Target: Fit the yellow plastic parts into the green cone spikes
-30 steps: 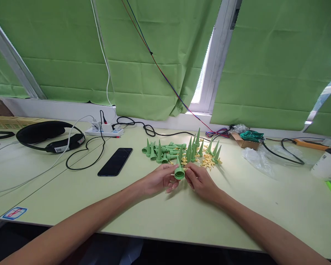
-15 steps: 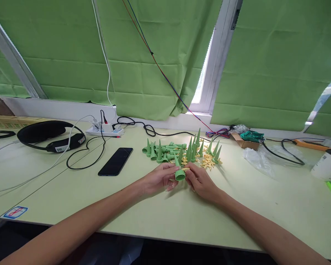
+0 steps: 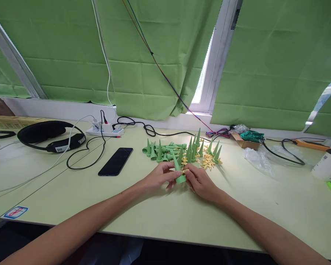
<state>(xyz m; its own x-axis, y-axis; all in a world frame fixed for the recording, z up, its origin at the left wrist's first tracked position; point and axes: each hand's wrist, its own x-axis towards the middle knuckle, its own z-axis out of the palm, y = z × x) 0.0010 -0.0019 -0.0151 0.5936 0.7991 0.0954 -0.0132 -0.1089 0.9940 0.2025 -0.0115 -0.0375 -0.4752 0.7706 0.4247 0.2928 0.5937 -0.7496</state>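
My left hand is closed round a green plastic spike with a wide ribbed collar at its near end; the point tilts up and away. My right hand pinches a small yellow plastic piece against the side of the spike, just above the collar. How deep the yellow piece sits is hidden by the fingers. Behind my hands, several green spikes lie or stand in a heap. Beside them more spikes stand upright, and a pile of small yellow pieces lies to the right.
A black phone and a headset lie to the left, with a white power strip and cables behind. On the right are a clear plastic bag, a small cardboard box and a white cup.
The held spike has tipped, so its collar opening no longer faces me and more of its length shows. Both hands stay nearly in place, the right still pinching the yellow piece.
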